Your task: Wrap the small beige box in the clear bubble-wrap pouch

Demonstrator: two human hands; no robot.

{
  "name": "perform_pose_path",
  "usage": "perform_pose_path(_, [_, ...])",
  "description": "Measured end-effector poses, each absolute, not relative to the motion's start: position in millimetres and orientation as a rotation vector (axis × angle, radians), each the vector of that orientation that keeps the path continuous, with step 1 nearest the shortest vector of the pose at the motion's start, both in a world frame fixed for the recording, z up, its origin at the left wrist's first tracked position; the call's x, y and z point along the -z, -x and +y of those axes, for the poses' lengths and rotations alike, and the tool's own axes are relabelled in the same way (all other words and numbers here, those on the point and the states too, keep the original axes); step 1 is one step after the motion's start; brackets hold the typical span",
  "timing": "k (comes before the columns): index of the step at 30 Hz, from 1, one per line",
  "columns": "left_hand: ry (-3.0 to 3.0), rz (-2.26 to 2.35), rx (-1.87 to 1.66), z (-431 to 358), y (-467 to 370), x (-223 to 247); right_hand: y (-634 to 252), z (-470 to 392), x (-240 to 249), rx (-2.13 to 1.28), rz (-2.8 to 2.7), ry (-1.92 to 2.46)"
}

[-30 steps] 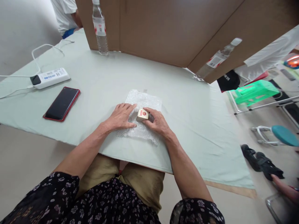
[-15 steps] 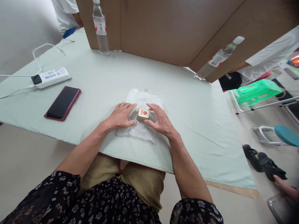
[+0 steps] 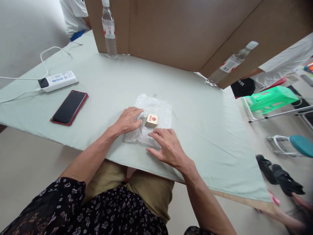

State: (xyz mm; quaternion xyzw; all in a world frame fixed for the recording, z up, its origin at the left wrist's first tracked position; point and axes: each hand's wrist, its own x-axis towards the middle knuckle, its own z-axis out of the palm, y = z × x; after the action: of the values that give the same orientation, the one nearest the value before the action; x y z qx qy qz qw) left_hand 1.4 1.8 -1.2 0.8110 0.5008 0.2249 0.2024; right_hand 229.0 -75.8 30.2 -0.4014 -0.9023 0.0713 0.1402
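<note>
**Figure: Small box on a bubble-wrap sheet, with both hands resting on the sheet**

The sheet of bubble wrap lay flat on the pale green table cover, and the small box stood near its middle, a red mark showing on its upper face. The left hand lay palm down on the sheet's left part, its fingers loosely spread and holding nothing; their tips reached just short of the box, near it but, as far as could be seen, not touching. Held so, the hand pinned the light sheet against the cloth. The right hand lay flat at the sheet's near edge, fingers spread wide and likewise holding nothing, the fingertips pointing toward the box and stopping just in front of it. The box thus sat free between the two sets of fingertips, beyond those of the right hand and just to the right of those of the left.

Well to the left of the left hand lay a phone in a red case, and beyond it a white power strip with its cable. Farther off, past both hands, a water bottle stood upright against a brown cardboard screen; a second bottle stood at the screen's right corner.
</note>
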Motion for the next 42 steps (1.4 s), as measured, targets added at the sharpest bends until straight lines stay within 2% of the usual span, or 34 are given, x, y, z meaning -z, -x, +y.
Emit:
perform_pose_path(3, [-2.209,1.308,-0.824,-2,-3,-6,-227,-86,-20,0.015,-2.631,1.243])
perform_pose_path(6, [-2.165,1.149,-0.936,-7,-3,-17,-225,-82,-18,0.040,-2.487,1.257])
perform_pose_path(11, [-2.006,0.987,-0.980,-7,-2,-22,-227,-50,-26,-0.143,-2.203,1.345])
perform_pose_path(22, [-1.674,1.329,-1.060,1,-26,-7,-226,-6,-10,-0.878,-1.651,1.388])
perform_pose_path(42, [-1.450,1.242,-0.918,-8,-26,-16,-223,-29,-5,-1.041,-1.528,1.366])
